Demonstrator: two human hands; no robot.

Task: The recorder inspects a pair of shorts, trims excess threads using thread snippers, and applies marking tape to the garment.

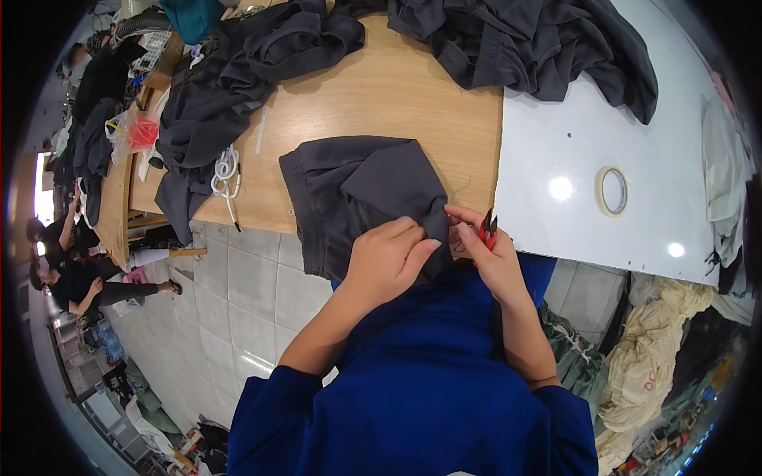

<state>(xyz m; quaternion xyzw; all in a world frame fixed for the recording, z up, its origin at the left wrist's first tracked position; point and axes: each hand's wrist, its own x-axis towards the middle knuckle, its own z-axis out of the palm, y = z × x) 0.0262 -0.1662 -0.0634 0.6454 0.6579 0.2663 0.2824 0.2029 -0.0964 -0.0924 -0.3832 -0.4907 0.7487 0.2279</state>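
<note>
Left hand point(390, 255) on dark grey garment point(381, 181) overhanging wooden table point(349, 107); right hand point(494, 262) holds red-handled snips point(487, 232).

Rumpled dark grey garment point(341, 190) overhangs wooden table point(357, 103); red snips point(490, 232) in right hand point(498, 268)

A wooden table point(373, 103) stands at twelve o'clock, a white tabletop point(548, 135) at two, pale floor tiles point(214, 317) at eight.
</note>
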